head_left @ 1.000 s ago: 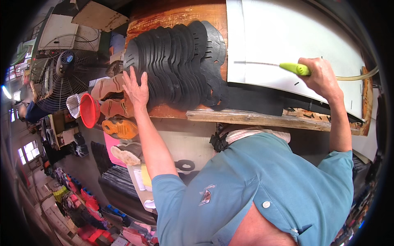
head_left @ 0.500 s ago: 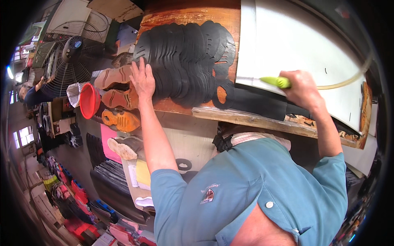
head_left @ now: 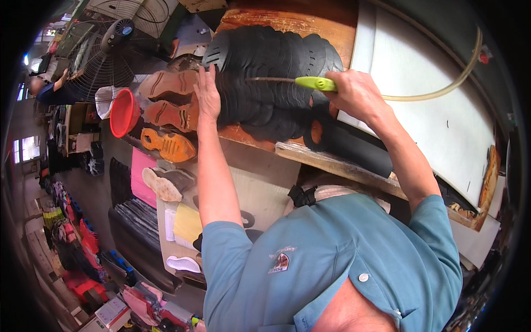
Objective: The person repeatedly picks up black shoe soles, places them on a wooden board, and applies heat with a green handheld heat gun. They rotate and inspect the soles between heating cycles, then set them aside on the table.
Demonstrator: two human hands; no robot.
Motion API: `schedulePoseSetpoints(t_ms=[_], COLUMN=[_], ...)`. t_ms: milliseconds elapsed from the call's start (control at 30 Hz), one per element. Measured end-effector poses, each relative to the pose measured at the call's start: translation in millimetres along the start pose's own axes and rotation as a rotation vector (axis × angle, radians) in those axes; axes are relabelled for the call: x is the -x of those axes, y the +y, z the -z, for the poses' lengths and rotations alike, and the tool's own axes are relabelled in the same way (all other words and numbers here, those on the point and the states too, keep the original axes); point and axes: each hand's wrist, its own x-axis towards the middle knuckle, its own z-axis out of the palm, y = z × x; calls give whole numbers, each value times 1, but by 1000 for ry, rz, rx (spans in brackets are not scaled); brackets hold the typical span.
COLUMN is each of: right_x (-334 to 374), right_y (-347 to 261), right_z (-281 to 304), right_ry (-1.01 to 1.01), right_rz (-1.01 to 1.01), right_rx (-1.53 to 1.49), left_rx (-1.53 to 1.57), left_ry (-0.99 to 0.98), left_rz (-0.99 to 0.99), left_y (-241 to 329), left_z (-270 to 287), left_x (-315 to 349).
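Note:
Overlapping black sole-shaped pieces [head_left: 265, 72] lie in a long row on the wooden bench top [head_left: 265, 18]. My left hand [head_left: 208, 99] rests at the left end of the row, fingers stretched out and touching the end pieces or the wood beside them; exactly which I cannot tell. My right hand [head_left: 354, 94] is closed around a green air blow gun [head_left: 316, 83]. Its thin nozzle points left, over the middle of the black pieces. From behind my right hand a yellowish hose [head_left: 437, 97] curves up to the far right.
A white board [head_left: 426, 99] covers the bench's right side. A rolled black sheet [head_left: 354, 146] lies along the front edge. To the left are brown soles [head_left: 171, 113], an orange sole [head_left: 168, 145], a red bowl [head_left: 125, 113] and a large fan [head_left: 117, 50]. Another person [head_left: 52, 91] is at the far left.
My right hand has moved left with the air blow gun, from over the white board to over the black pieces. The left hand stays at the row's left end.

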Motion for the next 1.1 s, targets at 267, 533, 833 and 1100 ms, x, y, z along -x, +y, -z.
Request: schedulePoseSetpoints(t_ms=[267, 533, 833, 1100], right_x=[-68, -40, 27, 103], right_y=[2, -12, 12, 48], right_z=[-7, -24, -3, 47], right_ry=[212, -15, -17, -125], right_rz=[21, 67, -30, -236], right_rx=[183, 88, 93, 294], left_rx=[-220, -179, -258, -302], left_ry=[41, 82, 138, 156], left_rz=[-18, -51, -96, -110], left_y=[8, 2, -4, -2], left_z=[-8, -9, -15, -16], left_x=[2, 0, -1, 0])
